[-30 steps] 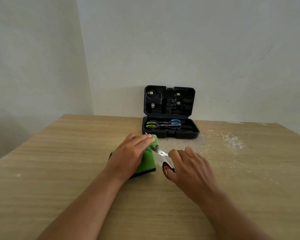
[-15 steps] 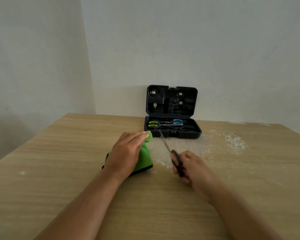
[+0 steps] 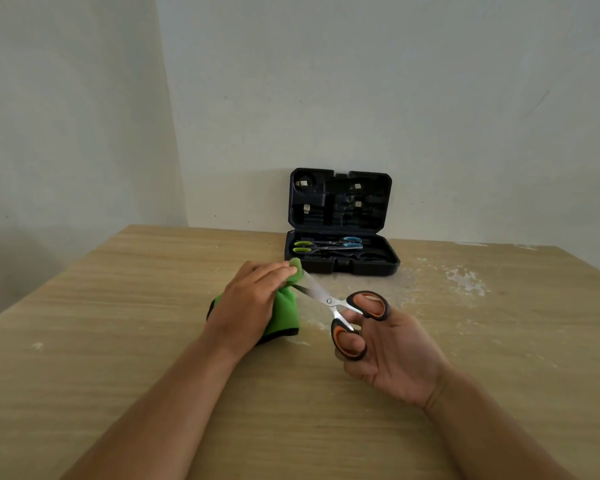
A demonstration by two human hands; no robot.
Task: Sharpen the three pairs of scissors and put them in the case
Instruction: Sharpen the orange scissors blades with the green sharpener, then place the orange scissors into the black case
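Pale wood worktop (image 3: 125,341) fills my view, and nearest me both forearms reach in from six o'clock. My right hand (image 3: 392,355) is clamped on the orange-and-black scissors (image 3: 340,311), fingers through both handle loops, palm turned up. I judge that grip is there to steer the blades, which point toward ten o'clock into the green sharpener (image 3: 286,308). My left hand (image 3: 253,303) is closed over the top of that sharpener, pressing it flat to the worktop, probably so it won't skid when the blade is drawn through. The blade tips sit right at the sharpener's upper part; whether they're seated in a slot I can't tell, my fingers cover it.

Further out at twelve o'clock, the black case (image 3: 342,268) stands open against the wall (image 3: 395,98), lid upright. Two pairs lie inside already: green-handled scissors (image 3: 302,247) and blue-handled scissors (image 3: 352,242). So I reckon this is the last pair.

Room to move is fine: bare worktop lies between the sharpener and the case, with white flecks (image 3: 465,278) at two o'clock, and the worktop edges are well clear of both hands.
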